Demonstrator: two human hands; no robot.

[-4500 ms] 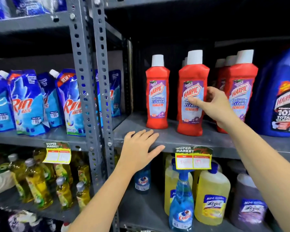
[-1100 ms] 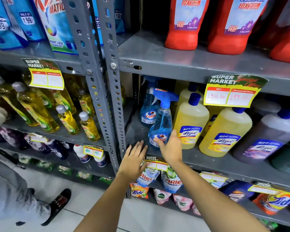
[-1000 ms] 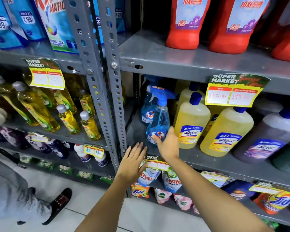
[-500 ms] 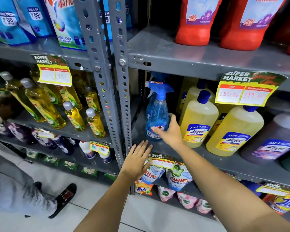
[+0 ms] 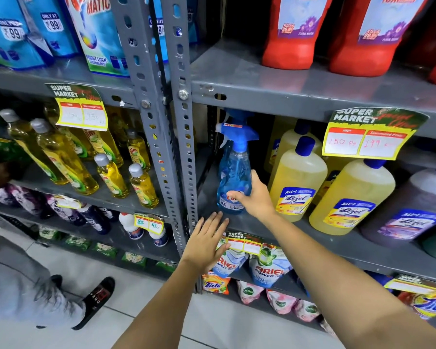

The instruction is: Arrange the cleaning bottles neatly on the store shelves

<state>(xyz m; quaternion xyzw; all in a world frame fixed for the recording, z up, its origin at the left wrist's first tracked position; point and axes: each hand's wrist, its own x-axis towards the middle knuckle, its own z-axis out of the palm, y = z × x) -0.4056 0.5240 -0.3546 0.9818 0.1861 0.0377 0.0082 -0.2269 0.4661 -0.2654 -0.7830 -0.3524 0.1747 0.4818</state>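
Observation:
A blue spray bottle [image 5: 234, 170] stands upright at the left end of the middle grey shelf [image 5: 337, 243]. My right hand [image 5: 256, 197] wraps around its lower body, thumb across the label. My left hand [image 5: 207, 241] is open, fingers spread, lying flat on the shelf's front edge just below and left of the bottle. Yellow Lizol bottles [image 5: 297, 182] stand right beside the spray bottle, with a purple one [image 5: 410, 210] further right. Red Harpic bottles [image 5: 295, 34] fill the shelf above.
A grey perforated upright [image 5: 181, 137] rises just left of my hands. Yellow dish-soap bottles [image 5: 111, 175] fill the left bay. Detergent pouches [image 5: 269, 268] hang below. Another person's leg and black sandal [image 5: 96, 298] are on the floor at left. A yellow price tag [image 5: 368, 139] hangs overhead.
My right hand has pushed the blue spray bottle back and left, standing it in the shelf's corner, and now grips its lower body. My left hand stays on the shelf edge.

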